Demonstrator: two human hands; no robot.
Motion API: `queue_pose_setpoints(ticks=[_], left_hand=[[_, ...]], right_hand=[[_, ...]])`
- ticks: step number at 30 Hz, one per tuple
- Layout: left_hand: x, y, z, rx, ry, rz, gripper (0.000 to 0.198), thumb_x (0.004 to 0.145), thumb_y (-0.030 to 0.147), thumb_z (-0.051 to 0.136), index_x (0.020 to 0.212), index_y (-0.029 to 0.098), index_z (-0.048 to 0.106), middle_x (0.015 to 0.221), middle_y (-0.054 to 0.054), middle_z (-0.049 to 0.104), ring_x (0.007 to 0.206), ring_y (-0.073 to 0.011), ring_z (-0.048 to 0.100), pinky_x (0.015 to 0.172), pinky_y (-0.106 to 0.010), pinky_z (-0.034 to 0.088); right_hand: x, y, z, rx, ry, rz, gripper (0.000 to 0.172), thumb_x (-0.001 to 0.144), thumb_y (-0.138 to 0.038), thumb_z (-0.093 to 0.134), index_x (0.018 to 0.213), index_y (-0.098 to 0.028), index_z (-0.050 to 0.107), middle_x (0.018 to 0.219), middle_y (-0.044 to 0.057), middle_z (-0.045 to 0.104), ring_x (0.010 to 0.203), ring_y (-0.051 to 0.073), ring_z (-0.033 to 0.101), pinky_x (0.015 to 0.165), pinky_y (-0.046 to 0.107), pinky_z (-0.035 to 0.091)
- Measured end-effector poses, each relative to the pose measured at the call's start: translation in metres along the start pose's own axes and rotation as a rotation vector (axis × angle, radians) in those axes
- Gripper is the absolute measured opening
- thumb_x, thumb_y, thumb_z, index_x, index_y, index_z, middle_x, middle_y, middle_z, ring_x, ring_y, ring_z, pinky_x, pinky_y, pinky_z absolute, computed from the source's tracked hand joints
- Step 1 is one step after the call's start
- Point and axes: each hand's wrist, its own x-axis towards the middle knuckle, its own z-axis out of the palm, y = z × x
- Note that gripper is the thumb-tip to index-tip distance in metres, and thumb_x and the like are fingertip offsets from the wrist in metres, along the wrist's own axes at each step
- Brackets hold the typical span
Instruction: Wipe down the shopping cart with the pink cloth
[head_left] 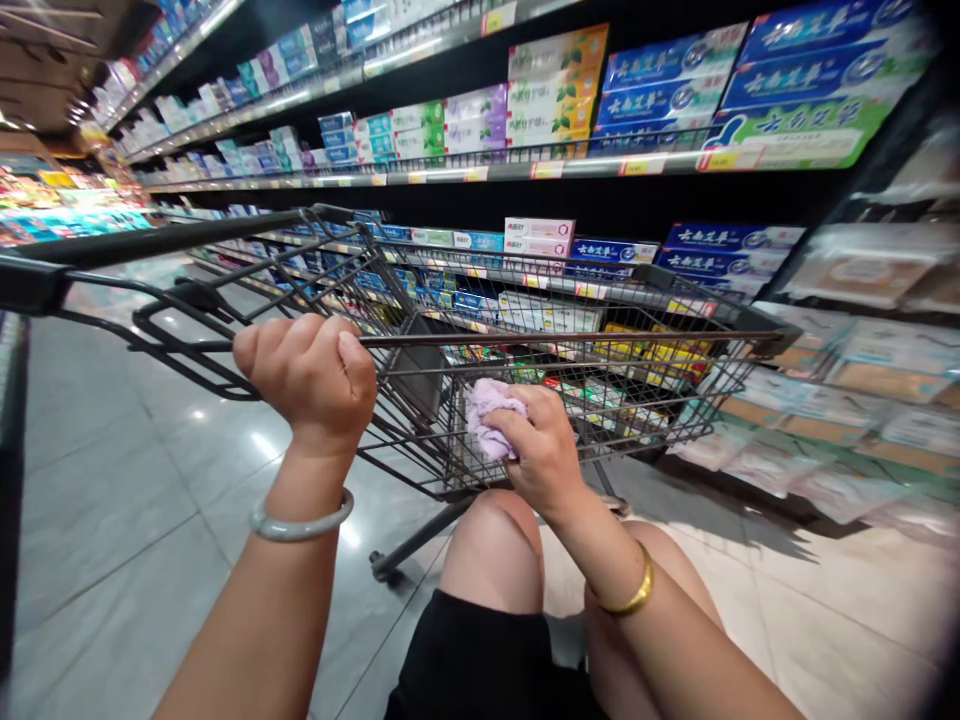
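The left hand [304,375] clenches the shopping cart rail [480,340]; the right hand [546,445] bunches a lilac cloth [489,418] in curled fingers.

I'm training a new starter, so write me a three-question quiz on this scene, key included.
1. What is in the right hand?
A) A cardboard box
B) A crumpled pale purple cloth
C) A price tag

2. True or false: the left hand is holding the same cloth.

3. Fill in: one bangle is pale grey; the other bangle is ____ in colour.

Key
1. B
2. False: it is closed around the upper side rail of the shopping cart.
3. Gold
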Motion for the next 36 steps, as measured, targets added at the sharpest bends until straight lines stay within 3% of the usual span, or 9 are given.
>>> queue_pose_setpoints(ticks=[6,13,19,25,29,31,36], left_hand=[[-0.001,0.0,0.005,-0.06,0.063,-0.004,0.031,0.095,0.038,0.037,0.08,0.025,0.061,0.079,-0.007,0.06,0.091,-0.0276,0.055,0.091,-0.052,0.034],[-0.001,0.001,0.006,-0.049,0.07,-0.012,0.026,0.093,0.036,0.039,0.081,0.027,0.061,0.079,-0.007,0.06,0.091,-0.0287,0.055,0.092,-0.05,0.033],[-0.001,0.002,0.004,0.005,0.063,0.03,0.03,0.095,0.036,0.037,0.082,0.025,0.062,0.078,-0.008,0.061,0.089,-0.0291,0.055,0.089,-0.05,0.036],[-0.001,0.001,0.005,-0.034,0.076,0.002,0.029,0.094,0.035,0.038,0.086,0.026,0.064,0.08,-0.008,0.061,0.092,-0.0297,0.055,0.092,-0.051,0.035],[-0.002,-0.002,0.008,-0.104,0.07,-0.006,0.026,0.093,0.037,0.042,0.084,0.025,0.064,0.079,-0.007,0.06,0.093,-0.0296,0.055,0.094,-0.052,0.033],[-0.002,-0.004,0.01,-0.124,0.092,-0.001,0.026,0.093,0.037,0.042,0.082,0.025,0.062,0.078,-0.006,0.06,0.093,-0.0294,0.056,0.093,-0.052,0.033],[-0.001,-0.008,0.013,-0.142,0.097,-0.032,0.032,0.094,0.041,0.038,0.079,0.026,0.062,0.077,-0.005,0.059,0.092,-0.0276,0.056,0.091,-0.053,0.032]], right_hand=[[-0.025,0.003,0.013,-0.026,-0.134,0.005,0.021,0.087,-0.015,0.064,0.105,-0.024,0.074,0.119,0.01,0.067,0.11,0.026,0.055,0.093,0.042,0.049],[-0.02,-0.03,0.03,-0.002,-0.162,-0.111,0.017,0.097,-0.026,0.063,0.11,-0.028,0.073,0.125,0.005,0.068,0.116,0.023,0.053,0.095,0.036,0.046],[-0.037,-0.031,0.045,-0.153,-0.466,-0.14,0.017,0.092,-0.032,0.07,0.107,-0.024,0.072,0.122,0.006,0.071,0.108,0.024,0.056,0.081,0.037,0.047],[-0.028,-0.031,0.035,-0.134,-0.395,-0.14,0.017,0.098,-0.03,0.062,0.112,-0.027,0.071,0.132,0.006,0.066,0.113,0.024,0.054,0.086,0.038,0.045],[-0.032,-0.018,0.03,-0.16,-0.697,-0.154,0.012,0.093,-0.033,0.069,0.093,-0.022,0.074,0.102,0.006,0.072,0.094,0.022,0.058,0.075,0.036,0.044],[-0.037,-0.011,0.025,-0.16,-0.773,-0.136,0.015,0.092,-0.035,0.069,0.088,-0.022,0.074,0.094,0.005,0.071,0.089,0.022,0.058,0.072,0.036,0.043],[-0.045,0.0,0.016,-0.152,-0.438,-0.128,0.022,0.101,-0.028,0.055,0.117,-0.028,0.072,0.133,0.006,0.066,0.12,0.025,0.052,0.095,0.04,0.042]])
